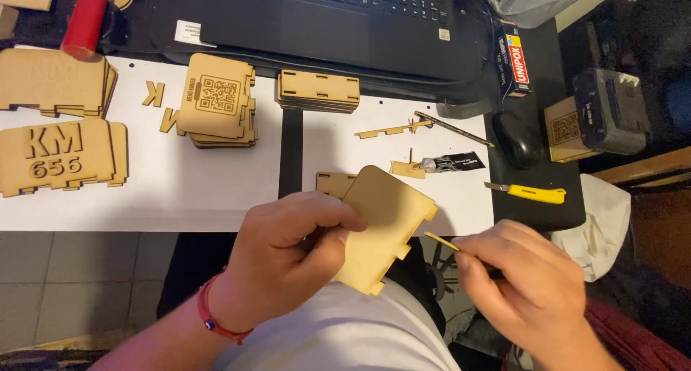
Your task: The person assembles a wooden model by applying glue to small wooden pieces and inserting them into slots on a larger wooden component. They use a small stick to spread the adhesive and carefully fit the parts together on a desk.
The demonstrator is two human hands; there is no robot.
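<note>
Notched wooden panel held up for work with a thin stick

Left hand [288, 259] grip clamps the panel [385, 227] tilted, its notched edge turned toward the right hand [522, 281], whose grip pinches the stick [440, 241] just beside that edge; glue tube [450, 164] lies on the bench [216, 191] beyond

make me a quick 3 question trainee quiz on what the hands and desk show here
1. True or false: the left hand holds a flat wooden panel.
2. What does the right hand pinch? A) yellow knife B) thin wooden stick C) mouse
3. Which lies nearer the mouse: the glue tube or the red cylinder?

Key
1. True
2. B, the stick; the yellow knife lies on the desk.
3. The glue tube
</note>
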